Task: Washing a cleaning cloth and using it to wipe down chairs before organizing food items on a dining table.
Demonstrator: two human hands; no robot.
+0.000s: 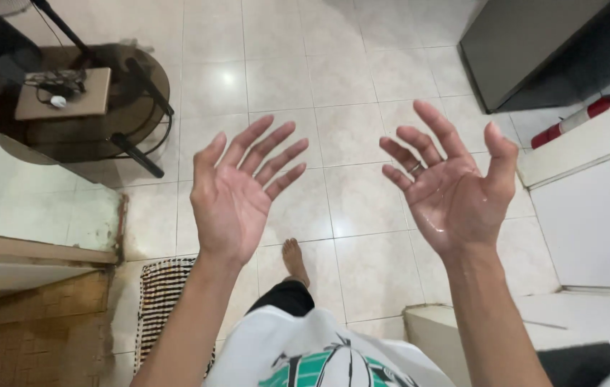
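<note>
Both hands are raised palm-up, fingers spread, holding nothing: left hand (237, 193), right hand (455, 190) with a ring and a wet palm, above the tiled floor (348, 129), bare foot (295, 261) below

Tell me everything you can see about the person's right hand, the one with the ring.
The right hand is bare, held up in the air with its palm facing the camera and its fingers spread and slightly curled. A thin ring sits on one of the middle fingers. The palm and wrist look shiny and wet. It holds nothing and touches nothing; the left hand is raised beside it, apart. Below it lies the pale glossy tiled floor.
</note>
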